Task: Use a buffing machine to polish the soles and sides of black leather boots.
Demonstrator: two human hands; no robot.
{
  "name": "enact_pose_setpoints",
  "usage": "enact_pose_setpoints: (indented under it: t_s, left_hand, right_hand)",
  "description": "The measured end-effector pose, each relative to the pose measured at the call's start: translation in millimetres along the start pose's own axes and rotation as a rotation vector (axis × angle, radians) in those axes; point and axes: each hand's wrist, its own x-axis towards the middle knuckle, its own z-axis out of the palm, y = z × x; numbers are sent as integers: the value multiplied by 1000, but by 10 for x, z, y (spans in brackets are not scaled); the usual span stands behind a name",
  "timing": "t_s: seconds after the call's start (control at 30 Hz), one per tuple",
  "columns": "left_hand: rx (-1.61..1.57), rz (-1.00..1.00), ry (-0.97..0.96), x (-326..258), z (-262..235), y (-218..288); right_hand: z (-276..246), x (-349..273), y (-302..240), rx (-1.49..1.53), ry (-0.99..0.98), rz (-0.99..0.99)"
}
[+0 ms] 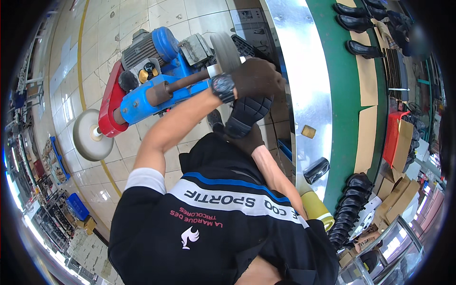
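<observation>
Workshop, pale tiled floor (126,164); metal benchtop (311,90) and green table (339,90) to right. Blue-and-red wheel machine (142,99) ahead-left, its wheel (225,51) just beside left hand. Black shoe (248,115) between both brown-gloved hands, ridged sole showing. Left hand (258,78) clenched round far end, knuckles up. Right hand (249,140) grasps near end from below; fingertips hidden behind shoe. Shoe-wheel contact: cannot tell. Sponge-like block (308,131) on benchtop.
</observation>
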Motion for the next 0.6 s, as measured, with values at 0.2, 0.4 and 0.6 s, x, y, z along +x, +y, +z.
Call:
enact_pose_setpoints:
  t_s: [0.2, 0.4, 0.6]
  left_hand:
    - [-338, 378, -450, -70, 195, 539]
    - [-520, 571, -26, -605, -338, 983]
    - [-671, -1494, 443, -1560, 456, 685]
  right_hand:
    - [-166, 64, -278, -113, -328, 134]
    - [-202, -169, -177, 663, -131, 430]
    - [-249, -167, -530, 1326, -166, 534]
